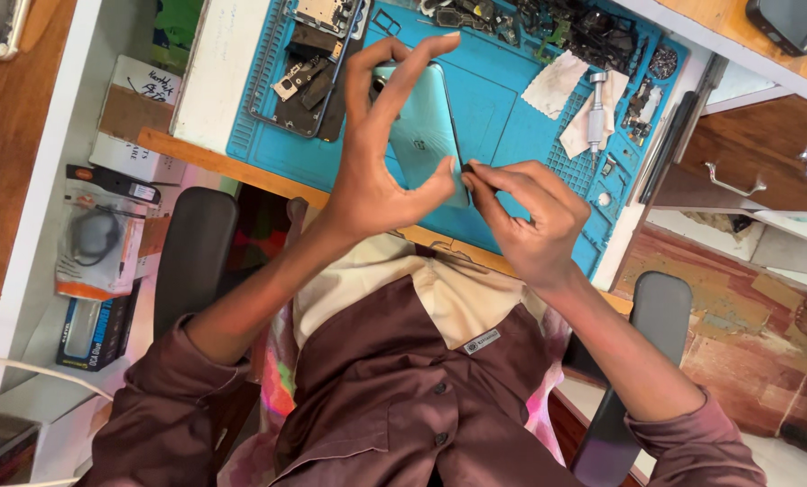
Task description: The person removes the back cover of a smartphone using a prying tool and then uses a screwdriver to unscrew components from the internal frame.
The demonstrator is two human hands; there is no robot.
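Observation:
My left hand (372,162) holds a pale green phone (426,126) upright by its edges, with thumb and fingers arched around it, above the blue work mat (511,135). My right hand (521,216) pinches a small dark piece (468,168) against the phone's lower right edge. What the piece is cannot be made out. Both brown-sleeved arms reach up from my lap.
An opened phone frame with loose parts (304,72) lies at the mat's left. A metal screwdriver (595,108) rests on white cloths (557,86) at the right, with small dark parts (593,36) behind. Packaged goods (96,239) fill a shelf on the left. Drawers with handles (733,185) stand right.

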